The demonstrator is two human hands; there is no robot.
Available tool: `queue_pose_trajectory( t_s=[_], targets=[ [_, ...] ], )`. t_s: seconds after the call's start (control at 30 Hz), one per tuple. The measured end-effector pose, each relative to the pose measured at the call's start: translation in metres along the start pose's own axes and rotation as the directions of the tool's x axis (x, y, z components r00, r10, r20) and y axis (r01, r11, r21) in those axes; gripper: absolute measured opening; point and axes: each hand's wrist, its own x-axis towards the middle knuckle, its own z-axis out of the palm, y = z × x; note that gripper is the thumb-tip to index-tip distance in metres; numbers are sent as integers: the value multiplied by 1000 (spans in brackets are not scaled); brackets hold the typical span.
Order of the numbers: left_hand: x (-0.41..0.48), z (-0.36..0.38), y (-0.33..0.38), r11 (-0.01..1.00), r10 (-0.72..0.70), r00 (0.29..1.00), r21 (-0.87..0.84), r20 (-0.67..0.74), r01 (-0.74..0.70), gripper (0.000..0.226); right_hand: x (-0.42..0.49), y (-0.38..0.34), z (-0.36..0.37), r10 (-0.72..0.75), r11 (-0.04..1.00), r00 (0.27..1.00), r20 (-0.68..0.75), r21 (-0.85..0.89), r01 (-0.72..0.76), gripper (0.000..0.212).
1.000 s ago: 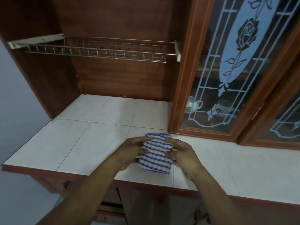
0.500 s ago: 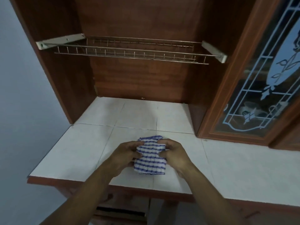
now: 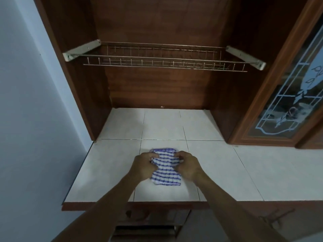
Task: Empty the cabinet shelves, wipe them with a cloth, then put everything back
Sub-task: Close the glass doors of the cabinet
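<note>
Fingers have curled in tighter on the cloth (image 3: 166,172) than a second ago; cloth itself hasn't shifted on the table (image 3: 244,172); left hand (image 3: 145,165) pinches its upper left side, right hand (image 3: 187,165) pinches its upper right side, both with fingers curled and knuckles up; cloth sits between the two hands, upper half bunched up between them, lower half flat on the tiles, sticking out toward the front edge; blue-and-white check, folded small; position: near the table's front edge, closer to the left end than the right; open cabinet bay (image 3: 157,88) behind it, wire rack (image 3: 164,62) spanning the bay; glass-panelled door (image 3: 283,105) just right of the bay; pale items behind the glass, too blurred to identify.
</note>
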Motion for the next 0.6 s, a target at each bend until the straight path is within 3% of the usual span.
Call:
queue_pose_trajectory(
  t_s=[0.17, 0.37, 0.5, 0.6],
  targets=[
    [-7, 5, -6, 951, 164, 981, 280, -105, -129, 46, 0, 6, 5, -79, 987, 997, 17, -142, 81, 34],
    [-12, 11, -19, 851, 208, 976, 504, -63, -148, 57, -8, 11, 12, -187, 958, 982, -15, -224, 179, 27],
    [-18, 11, -21, 897, 262, 946, 410, -189, -167, 69, -23, 4, 6, -151, 985, 981, -122, -102, 139, 34],
    [-40, 16, -26, 925, 351, 891, 255, -287, -283, 58, -59, 6, 5, -137, 989, 965, -223, 31, 147, 35]
  ],
)
